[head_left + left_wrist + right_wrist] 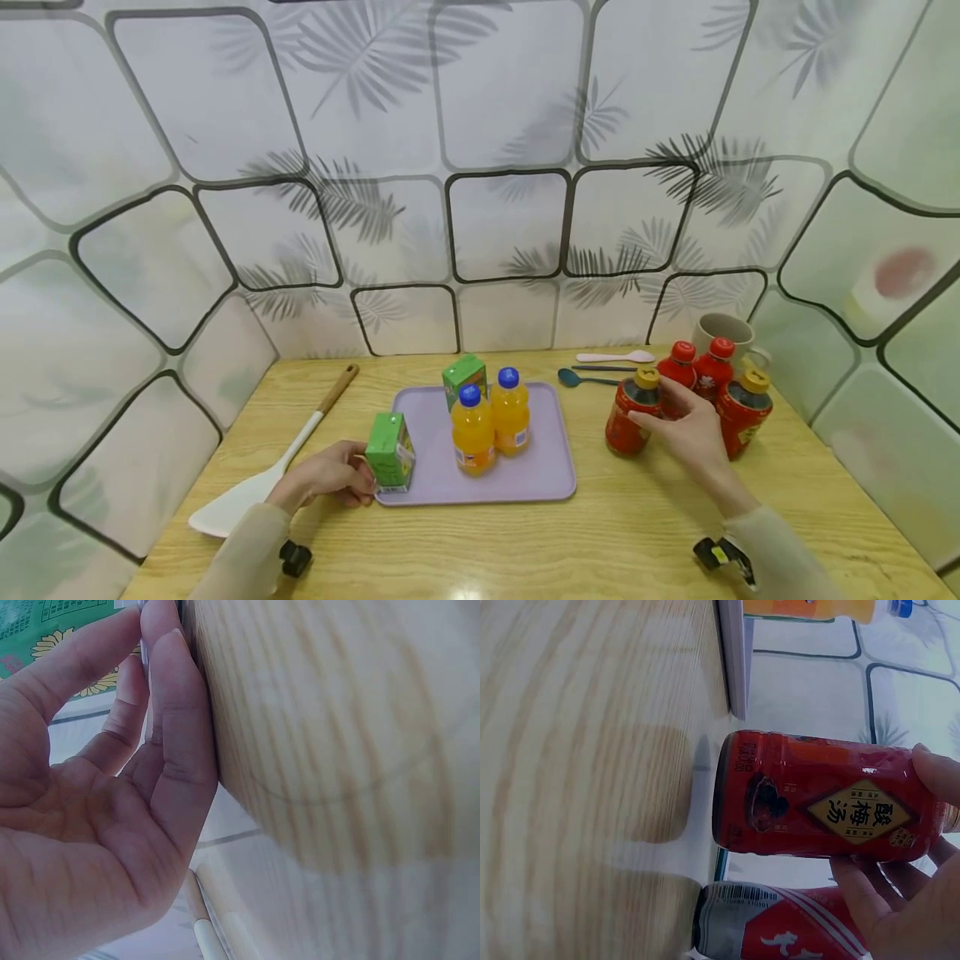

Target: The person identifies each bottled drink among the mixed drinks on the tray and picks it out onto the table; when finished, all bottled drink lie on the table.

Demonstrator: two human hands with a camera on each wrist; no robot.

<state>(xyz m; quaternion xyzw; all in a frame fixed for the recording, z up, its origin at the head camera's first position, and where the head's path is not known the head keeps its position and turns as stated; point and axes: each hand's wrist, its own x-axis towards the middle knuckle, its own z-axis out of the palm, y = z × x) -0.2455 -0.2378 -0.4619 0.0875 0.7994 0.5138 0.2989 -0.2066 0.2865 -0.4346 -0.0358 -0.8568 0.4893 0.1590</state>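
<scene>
A lilac tray (551, 479) carries two orange-juice bottles (474, 433) with blue caps and two green drink cartons, one at the back (465, 379) and one at the front left corner (390, 450). At that corner my left hand (337, 473) pinches the tray's rim, thumb above and fingers low against the table, right beside the carton (67, 637). My right hand (690, 423) holds a red plum-drink bottle (817, 799) with a yellow cap around its upper part. The bottle is slightly tilted, close over the table to the right of the tray.
Two red-capped bottles (714, 362), another yellow-capped red bottle (742, 417) and a mug (723, 329) stand at the right. Behind the held bottle lie a pink spoon (615, 357) and a dark teal spoon (570, 378). A white spatula (247, 496) lies at the left. Patterned curtains enclose the table.
</scene>
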